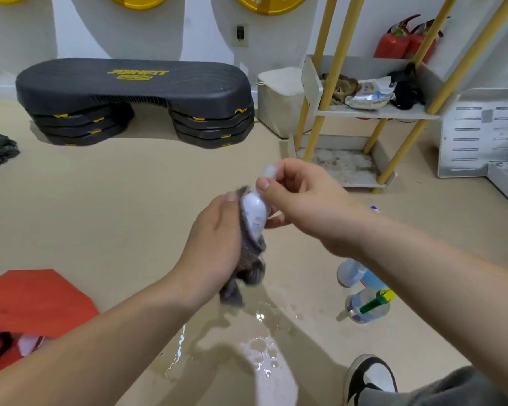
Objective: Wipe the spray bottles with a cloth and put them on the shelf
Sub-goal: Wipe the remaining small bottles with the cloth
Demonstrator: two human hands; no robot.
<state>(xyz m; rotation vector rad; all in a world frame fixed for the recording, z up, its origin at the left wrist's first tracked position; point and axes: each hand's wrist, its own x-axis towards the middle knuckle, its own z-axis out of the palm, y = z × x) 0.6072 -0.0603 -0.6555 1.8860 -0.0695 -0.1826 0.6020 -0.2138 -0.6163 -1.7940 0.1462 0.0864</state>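
Note:
A small white spray bottle (255, 213) is held in mid-air at the centre of the head view. My right hand (302, 200) pinches its clear cap and neck from above. My left hand (214, 244) wraps a grey cloth (247, 271) around the bottle's lower body, and the cloth's loose end hangs below. Two more spray bottles stand on the floor at the right: a blue one (355, 273) and a clear one with a green and yellow trigger (367, 306). The white shelf with yellow poles (376, 114) stands at the back right.
A puddle (261, 347) wets the floor below my hands. A black step platform (135, 98) lies at the back left, a white bin (279, 101) beside the shelf. Rags and packets fill the shelf's middle tier. A red board (33, 300) lies at the left, my shoe (370, 376) at the lower right.

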